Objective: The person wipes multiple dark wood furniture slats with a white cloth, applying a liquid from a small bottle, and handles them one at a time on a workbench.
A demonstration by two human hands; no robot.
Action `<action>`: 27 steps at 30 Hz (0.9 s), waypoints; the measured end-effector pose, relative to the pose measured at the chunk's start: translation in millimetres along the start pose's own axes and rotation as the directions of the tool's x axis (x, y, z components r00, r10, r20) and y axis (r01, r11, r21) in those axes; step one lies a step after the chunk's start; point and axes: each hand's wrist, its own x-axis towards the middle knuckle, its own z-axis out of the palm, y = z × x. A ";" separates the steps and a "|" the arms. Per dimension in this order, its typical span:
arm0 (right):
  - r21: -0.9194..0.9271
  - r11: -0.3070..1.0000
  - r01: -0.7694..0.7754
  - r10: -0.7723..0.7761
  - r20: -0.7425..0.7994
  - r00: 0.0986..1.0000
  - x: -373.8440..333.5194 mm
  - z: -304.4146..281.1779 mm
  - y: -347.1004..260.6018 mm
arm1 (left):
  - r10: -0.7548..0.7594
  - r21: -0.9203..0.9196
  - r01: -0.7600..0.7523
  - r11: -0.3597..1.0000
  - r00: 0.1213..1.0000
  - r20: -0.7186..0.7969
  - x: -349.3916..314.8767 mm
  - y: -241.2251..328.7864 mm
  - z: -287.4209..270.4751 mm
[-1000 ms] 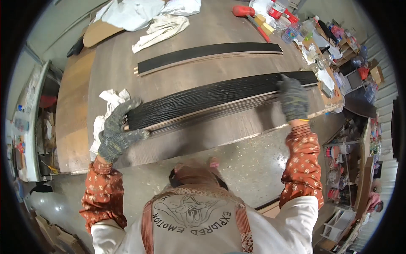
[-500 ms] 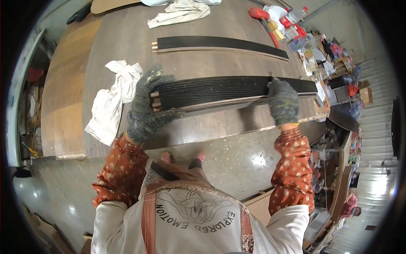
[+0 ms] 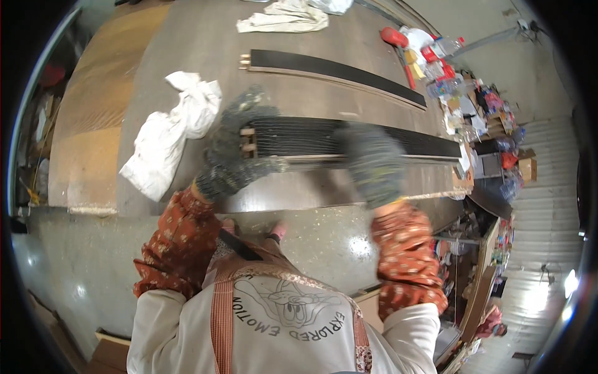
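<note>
A long black wood-grained board (image 3: 299, 135) with pale dowels at its left end lies across the table in front of me. My left hand (image 3: 227, 153), in a grey knit glove, straddles that end, fingers along the far edge and thumb along the near edge. Over the middle of the board is my gloved right hand (image 3: 372, 163), smeared by motion. Its fingers do not show clearly, nor whether anything small is in them. Farther back lies a second black board (image 3: 336, 73), also with dowels at its left end.
White cloths lie left of my left hand (image 3: 152, 153) and at the table's far side (image 3: 283, 17). A red-headed mallet (image 3: 393, 36) and plastic bottles (image 3: 443, 48) crowd the far right corner. Shelves of clutter stand beyond the right edge. The brown tabletop (image 3: 187, 37) ends just before me.
My right hand has slid left along the board, from near its right part to the middle. My left hand stays at the doweled end. The whole view has shifted slightly.
</note>
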 end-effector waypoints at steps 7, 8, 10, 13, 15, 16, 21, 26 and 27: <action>-0.141 0.977 -0.159 0.161 -0.002 0.987 -28.7 -1.3 75.5 | 0.196 0.056 -0.193 0.980 0.980 -0.044 1.6 19.2 3.2; -0.328 0.867 -0.376 0.424 0.086 0.902 -65.6 -0.2 142.8 | 0.208 0.127 -0.205 0.971 0.978 -0.008 2.9 16.8 5.1; -0.500 0.722 -0.478 0.576 0.052 0.816 -117.4 -25.6 218.9 | 0.099 0.054 -0.099 0.994 0.995 -0.006 2.3 7.4 1.4; -0.433 0.750 -0.500 0.570 0.039 0.821 -99.0 -21.9 204.6 | -0.071 -0.024 0.070 0.997 0.997 -0.028 3.1 10.0 2.5; -0.296 0.930 -0.217 0.240 0.042 0.970 -84.7 -4.9 164.3 | -0.083 -0.153 0.070 0.986 0.993 -0.079 5.0 17.5 9.0; -0.144 0.989 0.017 -0.023 -0.045 0.999 -66.2 4.2 130.0 | 0.081 0.030 -0.079 0.996 0.993 -0.080 4.7 24.4 11.5; -0.383 0.867 -0.320 0.393 0.128 0.911 -73.2 -18.3 183.7 | 0.019 0.146 -0.001 0.989 0.992 -0.125 2.1 32.1 9.1; -0.452 0.714 -0.535 0.621 0.055 0.782 -93.6 -27.7 246.0 | 0.000 0.167 0.020 0.986 0.993 -0.121 4.0 35.3 12.6; -0.428 0.714 -0.554 0.626 0.035 0.779 -87.3 -20.0 237.8 | -0.007 0.161 0.029 0.987 0.991 -0.132 1.3 35.5 12.1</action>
